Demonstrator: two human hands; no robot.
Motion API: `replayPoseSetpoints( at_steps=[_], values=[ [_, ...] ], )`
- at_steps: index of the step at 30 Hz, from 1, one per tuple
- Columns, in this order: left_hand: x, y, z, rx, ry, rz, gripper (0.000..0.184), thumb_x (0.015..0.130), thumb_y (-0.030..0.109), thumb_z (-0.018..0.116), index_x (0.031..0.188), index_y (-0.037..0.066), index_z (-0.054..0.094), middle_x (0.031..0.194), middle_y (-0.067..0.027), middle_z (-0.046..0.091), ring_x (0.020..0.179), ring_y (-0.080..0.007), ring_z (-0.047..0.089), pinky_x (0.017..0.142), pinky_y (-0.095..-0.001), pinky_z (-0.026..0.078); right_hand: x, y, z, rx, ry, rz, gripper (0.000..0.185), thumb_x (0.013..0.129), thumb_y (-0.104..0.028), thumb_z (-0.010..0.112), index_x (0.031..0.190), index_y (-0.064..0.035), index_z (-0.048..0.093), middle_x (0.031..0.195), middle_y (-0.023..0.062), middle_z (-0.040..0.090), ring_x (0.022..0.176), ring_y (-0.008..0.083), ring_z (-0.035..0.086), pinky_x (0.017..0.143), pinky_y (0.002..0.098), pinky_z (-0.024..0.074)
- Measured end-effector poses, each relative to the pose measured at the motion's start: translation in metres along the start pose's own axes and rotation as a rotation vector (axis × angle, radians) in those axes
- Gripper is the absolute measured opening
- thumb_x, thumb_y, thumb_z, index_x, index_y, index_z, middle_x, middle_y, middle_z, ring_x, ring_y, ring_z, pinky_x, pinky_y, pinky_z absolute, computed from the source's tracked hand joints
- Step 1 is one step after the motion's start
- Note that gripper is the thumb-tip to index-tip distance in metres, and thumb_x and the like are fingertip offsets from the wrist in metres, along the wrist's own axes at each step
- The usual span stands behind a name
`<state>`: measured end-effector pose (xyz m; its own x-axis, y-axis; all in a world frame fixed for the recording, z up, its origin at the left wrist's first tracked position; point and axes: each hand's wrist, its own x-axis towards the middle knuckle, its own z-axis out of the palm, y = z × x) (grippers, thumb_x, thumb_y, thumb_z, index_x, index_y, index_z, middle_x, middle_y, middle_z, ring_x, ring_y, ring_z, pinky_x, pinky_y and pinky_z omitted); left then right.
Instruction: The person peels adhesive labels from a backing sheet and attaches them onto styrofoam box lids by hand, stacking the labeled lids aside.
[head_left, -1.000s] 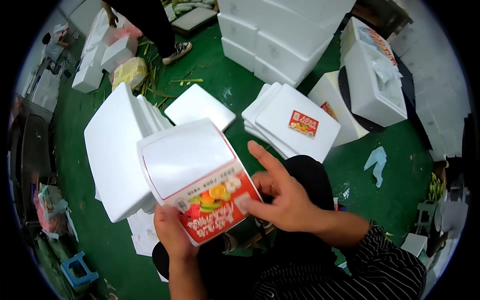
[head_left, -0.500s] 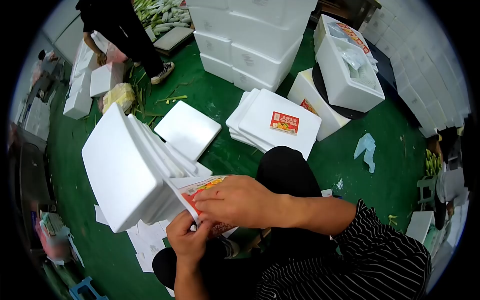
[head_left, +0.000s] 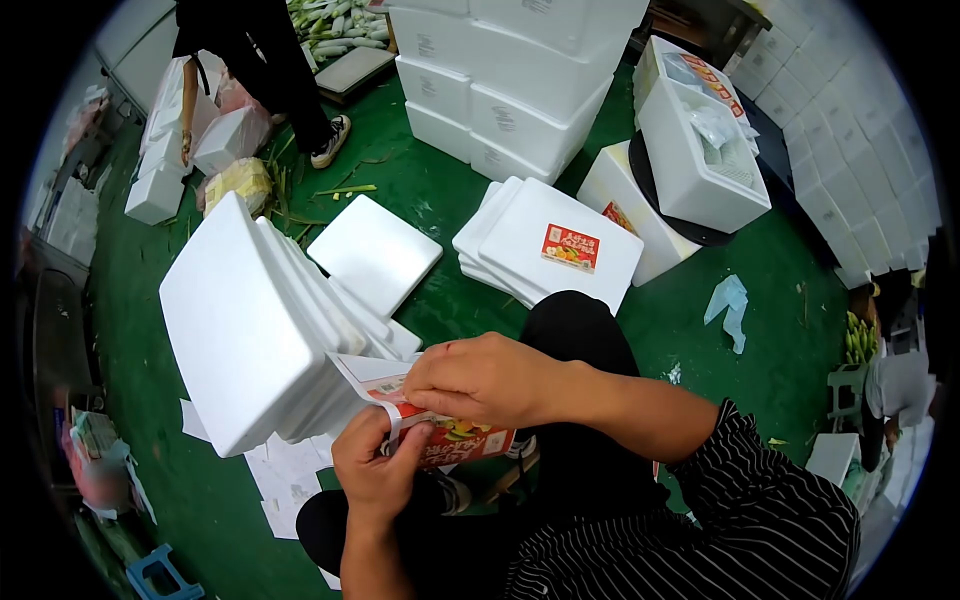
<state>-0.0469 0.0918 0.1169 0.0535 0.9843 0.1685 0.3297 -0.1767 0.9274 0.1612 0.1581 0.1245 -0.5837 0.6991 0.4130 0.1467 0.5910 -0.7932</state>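
Observation:
Low in front of me, my left hand (head_left: 375,460) grips red printed labels (head_left: 465,440) by their left edge, thumb on top. My right hand (head_left: 490,380) is closed over their upper part, its fingertips pinching near a white strip. A white sheet (head_left: 362,368) sticks up at the labels' upper left; whether it is backing paper I cannot tell. Just left of my hands leans a row of white foam lids (head_left: 235,330), standing on edge. Ahead lies a pile of flat foam lids (head_left: 500,225), its top one bearing a red label (head_left: 571,248).
A single foam lid (head_left: 375,250) lies on the green floor (head_left: 440,320). Tall stacked foam boxes (head_left: 540,110) stand behind. At right, an open foam box (head_left: 700,150) rests on a round black top. Another person (head_left: 270,70) stands at back left. White papers (head_left: 285,480) lie by my knee.
My right hand has shifted slightly up and right, and more of the red labels now shows beneath it. The person at back left has shifted, one arm now hanging lower.

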Motion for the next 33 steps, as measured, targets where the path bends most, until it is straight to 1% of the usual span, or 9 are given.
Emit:
replayPoseSetpoints(
  at_steps=[6,12,21,24,26,27,30,32,33],
  values=[
    [0.001,0.001,-0.003,0.084,-0.092,0.015,0.017,0.078,0.002,0.083,0.09,-0.002,0.072,0.076,-0.0077,0.064,0.066,-0.0176,0.058,0.061,-0.0303,0.045,-0.003,-0.005,-0.001,0.093,-0.075,0.078,0.024,0.096,-0.027,0.07,0.1,-0.0033,0.073,0.094,0.011,0.072,0.09,0.0317,0.069,0.081,0.0411,0.0553],
    [0.0,0.002,-0.006,0.066,-0.114,-0.099,0.015,0.079,0.002,0.083,0.087,-0.002,0.071,0.073,-0.0066,0.061,0.065,-0.0173,0.056,0.06,-0.0304,0.044,-0.006,0.004,-0.002,0.182,-0.105,0.257,0.021,0.095,-0.023,0.073,0.102,-0.0029,0.072,0.1,0.0096,0.074,0.096,0.0287,0.069,0.084,0.0383,0.0547],
    [0.0,0.007,-0.011,0.122,-0.165,-0.02,0.017,0.079,0.004,0.083,0.092,-0.001,0.073,0.077,-0.0076,0.064,0.068,-0.0181,0.059,0.063,-0.0307,0.046,-0.002,0.005,-0.006,0.391,-0.142,0.394,0.022,0.094,-0.021,0.074,0.101,-0.0003,0.074,0.097,0.005,0.074,0.093,0.0226,0.068,0.082,0.0345,0.0538],
    [-0.01,0.001,-0.012,0.032,-0.047,-0.107,0.018,0.079,0.004,0.083,0.094,-0.001,0.073,0.08,-0.0086,0.066,0.069,-0.0198,0.061,0.067,-0.0314,0.049,-0.003,0.026,-0.017,0.551,0.088,0.502,0.02,0.094,-0.019,0.075,0.099,-0.0004,0.076,0.083,0.0014,0.069,0.08,0.0155,0.065,0.07,0.0307,0.0517],
    [-0.02,0.003,-0.017,-0.066,0.087,-0.262,0.02,0.079,0.003,0.082,0.096,-0.002,0.073,0.082,-0.0096,0.067,0.073,-0.0215,0.064,0.07,-0.0318,0.051,0.008,0.043,-0.06,0.845,0.229,0.831,0.022,0.095,-0.023,0.074,0.104,-0.0022,0.075,0.075,0.0011,0.065,0.072,0.0073,0.064,0.059,0.0227,0.0469],
    [-0.026,0.004,-0.022,-0.118,0.155,-0.34,0.02,0.079,0.003,0.081,0.096,-0.003,0.073,0.083,-0.0101,0.068,0.074,-0.0224,0.066,0.072,-0.032,0.052,0.011,0.061,-0.083,0.926,0.245,0.817,0.021,0.095,-0.022,0.074,0.103,-0.0026,0.073,0.075,0.0016,0.065,0.067,0.0064,0.062,0.053,0.0214,0.0435],
    [-0.038,0.001,-0.048,0.239,0.087,-0.32,0.021,0.079,0.003,0.079,0.098,-0.003,0.072,0.09,-0.0108,0.071,0.083,-0.0212,0.069,0.076,-0.032,0.053,0.04,0.108,-0.138,0.946,0.336,0.838,0.013,0.101,-0.018,0.068,0.105,-0.0065,0.066,0.075,0.0025,0.069,0.05,0.0072,0.056,0.044,0.0207,0.0394],
    [-0.044,0.005,-0.068,0.679,-0.345,-0.484,0.03,0.086,0.011,0.076,0.108,-0.007,0.068,0.096,-0.0084,0.069,0.084,-0.0155,0.063,0.076,-0.0302,0.051,0.075,0.13,-0.15,0.915,0.471,0.908,0.013,0.102,-0.02,0.066,0.105,-0.0076,0.065,0.086,0.0062,0.076,0.056,0.01,0.065,0.042,0.021,0.0435],
    [-0.045,0.004,-0.072,0.657,-0.437,-0.416,0.028,0.086,0.011,0.075,0.108,-0.005,0.068,0.095,-0.0085,0.068,0.084,-0.0175,0.064,0.075,-0.0318,0.052,0.086,0.155,-0.154,0.945,0.37,0.857,0.015,0.102,-0.023,0.065,0.106,-0.0083,0.065,0.1,0.0104,0.077,0.073,0.0148,0.074,0.052,0.0239,0.0529]
  ],
)
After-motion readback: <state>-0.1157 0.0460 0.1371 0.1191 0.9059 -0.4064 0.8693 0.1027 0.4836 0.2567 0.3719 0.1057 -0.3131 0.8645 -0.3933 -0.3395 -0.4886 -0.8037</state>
